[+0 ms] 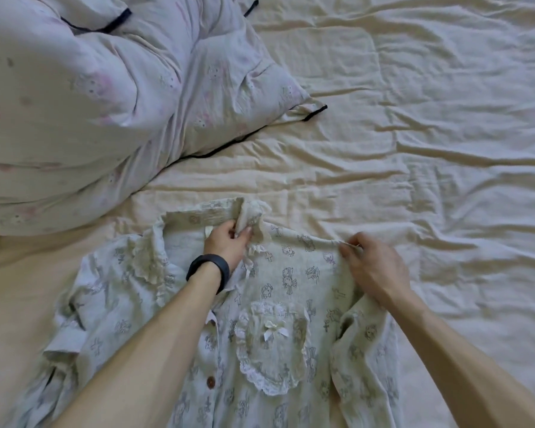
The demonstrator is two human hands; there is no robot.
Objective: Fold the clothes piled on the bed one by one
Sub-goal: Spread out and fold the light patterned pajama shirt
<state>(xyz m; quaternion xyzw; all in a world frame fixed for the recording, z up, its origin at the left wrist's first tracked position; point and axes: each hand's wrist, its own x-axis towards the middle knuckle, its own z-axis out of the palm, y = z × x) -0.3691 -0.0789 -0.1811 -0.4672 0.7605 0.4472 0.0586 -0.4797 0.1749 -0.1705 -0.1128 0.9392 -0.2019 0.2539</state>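
Left hand, black wristband on, pinches the lace collar; your right hand pinches the shoulder seam close by. Pajama shirt lies front-up on the bed sheet, under both hands, long axis running from you outward, collar pointing away. Sleeve on your right sits nearest the right hand; a likely first fold.

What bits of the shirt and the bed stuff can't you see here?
Head view only:
- The shirt: hem cut off by the bottom edge; buttons partly under the left forearm.
- The left hand and right hand cover the fabric they pinch.
- The lilac bundle runs off the left and top edges.
- The shirt's printed figures: too small to name.
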